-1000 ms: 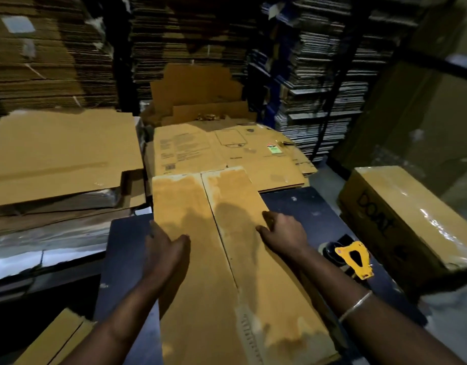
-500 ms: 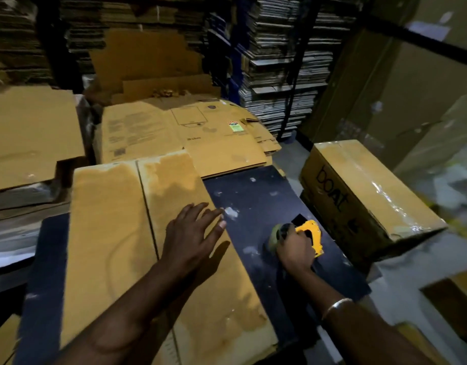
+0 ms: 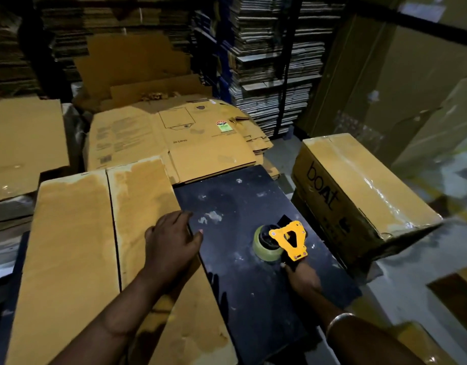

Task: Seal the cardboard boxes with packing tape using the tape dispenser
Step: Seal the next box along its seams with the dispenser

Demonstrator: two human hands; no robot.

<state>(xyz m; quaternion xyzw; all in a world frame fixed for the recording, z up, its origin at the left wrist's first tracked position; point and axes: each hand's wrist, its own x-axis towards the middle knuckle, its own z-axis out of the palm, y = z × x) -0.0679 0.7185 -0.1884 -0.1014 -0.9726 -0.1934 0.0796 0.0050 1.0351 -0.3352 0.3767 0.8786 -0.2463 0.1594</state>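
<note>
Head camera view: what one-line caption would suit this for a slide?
Left hand rests flat on a cardboard box while the right hand grips the yellow tape dispenser on the dark table.

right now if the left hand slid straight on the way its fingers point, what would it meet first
Probably only the bare dark table top: the left hand points up and right off the box flap, passing left of the tape dispenser.

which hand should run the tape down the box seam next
Right. The right hand already grips the tape dispenser on the dark table; the left hand lies flat on the box, steadying its flaps.
</note>
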